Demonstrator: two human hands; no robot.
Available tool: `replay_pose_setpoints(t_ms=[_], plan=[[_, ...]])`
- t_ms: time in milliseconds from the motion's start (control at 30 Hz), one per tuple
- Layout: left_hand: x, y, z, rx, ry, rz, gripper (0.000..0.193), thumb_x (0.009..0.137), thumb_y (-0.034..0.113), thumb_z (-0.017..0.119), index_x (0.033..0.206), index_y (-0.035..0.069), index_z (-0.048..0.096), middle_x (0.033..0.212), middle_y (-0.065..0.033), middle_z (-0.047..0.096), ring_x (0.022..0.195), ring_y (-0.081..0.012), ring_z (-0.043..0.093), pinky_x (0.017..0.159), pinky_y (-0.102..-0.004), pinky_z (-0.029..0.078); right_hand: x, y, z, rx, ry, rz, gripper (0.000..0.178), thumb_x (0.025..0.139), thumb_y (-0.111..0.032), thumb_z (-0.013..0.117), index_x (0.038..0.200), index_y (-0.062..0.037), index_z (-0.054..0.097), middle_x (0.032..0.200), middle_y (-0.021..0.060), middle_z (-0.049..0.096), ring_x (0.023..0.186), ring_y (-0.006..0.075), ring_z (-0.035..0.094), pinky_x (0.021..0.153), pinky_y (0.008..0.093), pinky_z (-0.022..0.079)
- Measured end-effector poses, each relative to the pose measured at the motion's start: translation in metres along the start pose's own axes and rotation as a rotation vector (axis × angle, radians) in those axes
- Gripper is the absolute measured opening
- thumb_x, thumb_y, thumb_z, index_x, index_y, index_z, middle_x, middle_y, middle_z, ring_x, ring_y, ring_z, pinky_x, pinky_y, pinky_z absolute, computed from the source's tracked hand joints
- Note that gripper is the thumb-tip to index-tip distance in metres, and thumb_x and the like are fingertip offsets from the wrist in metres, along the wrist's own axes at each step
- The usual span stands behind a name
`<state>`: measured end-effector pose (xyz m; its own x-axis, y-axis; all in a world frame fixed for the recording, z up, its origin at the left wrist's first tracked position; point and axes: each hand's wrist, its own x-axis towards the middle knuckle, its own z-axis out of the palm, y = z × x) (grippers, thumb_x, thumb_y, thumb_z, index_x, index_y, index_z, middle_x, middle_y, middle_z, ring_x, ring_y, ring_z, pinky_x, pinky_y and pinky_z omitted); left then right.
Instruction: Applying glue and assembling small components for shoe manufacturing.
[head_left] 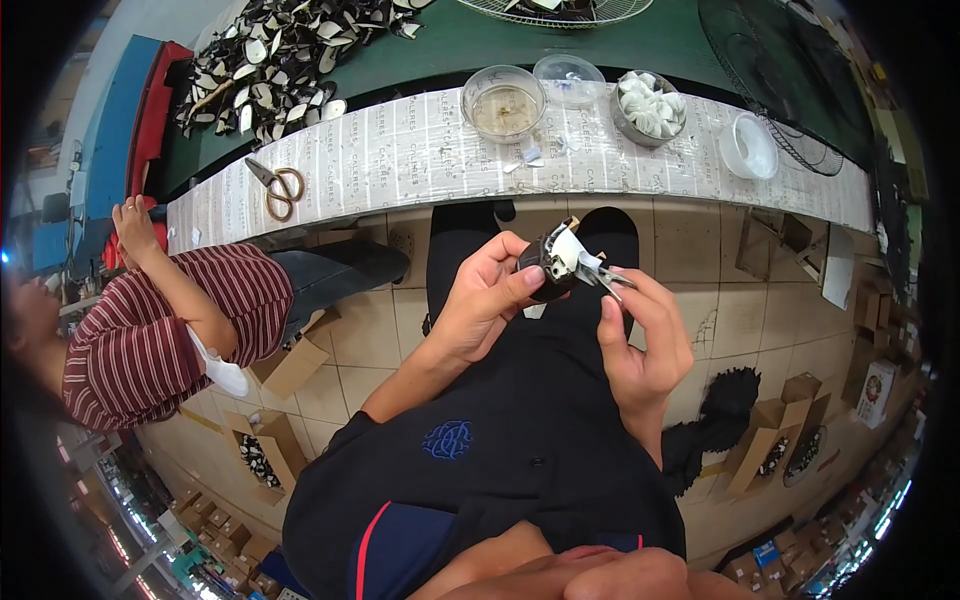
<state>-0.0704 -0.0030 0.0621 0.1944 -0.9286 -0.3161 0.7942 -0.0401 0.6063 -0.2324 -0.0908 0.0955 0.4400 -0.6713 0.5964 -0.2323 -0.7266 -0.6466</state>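
Note:
In front of my chest, my left hand [485, 298] grips a small glossy black shoe part [545, 285], thumb on top and fingers beneath. A white piece [567, 248] shows along its upper side, with a tan edge at the top. My right hand [648, 340] pinches a small metal tool [606, 283] that looks like tweezers. The tool's tip meets a pale bit on the right side of the shoe part; whether it clasps that bit I cannot tell. The fingers partly hide both things.
Across the bench strip [390, 140] stand a plastic tub of brownish liquid [503, 105], a bowl of white pieces [650, 107] and a white tub [748, 146]. Scissors [275, 188] lie left. Beyond is a black-and-white heap [265, 65]. A co-worker in a striped shirt [170, 325] sits left.

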Motion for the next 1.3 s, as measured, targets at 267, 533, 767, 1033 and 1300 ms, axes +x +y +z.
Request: replay_pose_setpoints(t_ms=[267,533,767,1033,1300], plan=[[-0.001,0.001,-0.002,0.008,-0.001,-0.027,0.017,0.094,0.013,0.063,0.103,0.004,0.052,0.103,-0.0106,0.067,0.094,-0.018,0.067,0.087,-0.0349,0.056,0.003,-0.002,-0.006,-0.072,0.073,0.104,0.017,0.079,0.005,0.071,0.095,0.004,0.064,0.096,0.017,0.069,0.071,0.0213,0.063,0.061,0.0288,0.051],[-0.001,0.001,-0.001,-0.048,-0.034,-0.031,0.015,0.096,0.016,0.061,0.1,0.004,0.053,0.102,-0.0103,0.067,0.093,-0.0166,0.067,0.086,-0.0359,0.057,0.001,-0.004,-0.012,0.049,0.107,0.201,0.014,0.083,0.005,0.068,0.096,0.0047,0.064,0.097,0.0188,0.068,0.077,0.0194,0.065,0.067,0.0275,0.054],[-0.002,0.002,0.001,-0.035,-0.029,-0.036,0.015,0.096,0.017,0.061,0.1,0.004,0.054,0.101,-0.0097,0.066,0.093,-0.0163,0.067,0.086,-0.0368,0.058,0.003,-0.008,-0.01,0.011,0.001,0.123,0.017,0.078,0.005,0.071,0.094,0.0042,0.064,0.095,0.0164,0.069,0.073,0.0237,0.064,0.064,0.0301,0.052],[-0.002,0.0,0.0,-0.046,-0.034,-0.029,0.015,0.095,0.016,0.062,0.1,0.005,0.053,0.101,-0.0098,0.067,0.093,-0.0164,0.067,0.085,-0.0372,0.058,0.003,-0.004,-0.007,0.001,-0.031,0.022,0.019,0.076,0.004,0.073,0.094,0.003,0.065,0.093,0.0158,0.069,0.071,0.0258,0.063,0.061,0.0312,0.049],[-0.003,0.001,0.0,-0.02,-0.023,-0.042,0.016,0.094,0.017,0.063,0.099,0.005,0.053,0.101,-0.0099,0.067,0.093,-0.0165,0.067,0.085,-0.0366,0.058,0.003,-0.001,-0.01,-0.149,0.057,0.015,0.02,0.077,0.004,0.073,0.095,0.0027,0.064,0.096,0.0152,0.069,0.07,0.0242,0.06,0.06,0.0311,0.047]])
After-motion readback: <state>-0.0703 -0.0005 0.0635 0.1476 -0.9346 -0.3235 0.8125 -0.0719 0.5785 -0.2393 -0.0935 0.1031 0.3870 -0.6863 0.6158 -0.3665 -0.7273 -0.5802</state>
